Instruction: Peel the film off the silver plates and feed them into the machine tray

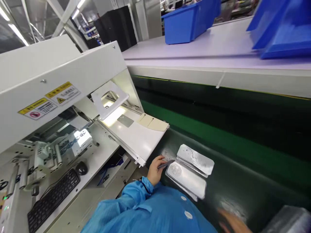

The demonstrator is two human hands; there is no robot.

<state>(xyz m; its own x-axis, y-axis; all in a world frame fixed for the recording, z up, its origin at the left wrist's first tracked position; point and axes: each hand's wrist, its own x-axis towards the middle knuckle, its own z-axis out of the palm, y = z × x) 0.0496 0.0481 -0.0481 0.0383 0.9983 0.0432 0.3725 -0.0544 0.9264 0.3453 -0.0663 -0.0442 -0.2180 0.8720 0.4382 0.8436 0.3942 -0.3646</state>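
My left hand (155,171), in a blue sleeve, is closed with fingers and thumb on a thin dark flat panel (166,164), seen nearly edge-on. Just right of it lies a stack of pale, rounded-corner phone-back-sized plates (188,180), shiny as if under clear film. A second stack of similar plates (196,159) lies behind that one. At the lower right edge my right hand (233,221) is smeared by motion; a dark shape shows by its fingers, and I cannot tell whether it is held. One grey phone back panel (125,121) rests flat on the machine's white platform (138,137).
The white machine (60,71) with warning labels fills the left, its keyboard (53,199) and mouse (81,168) below. A dark green belt-like surface (233,184) runs under a shelf (218,48) carrying blue bins (179,29). A clear plastic bundle (288,220) sits lower right.
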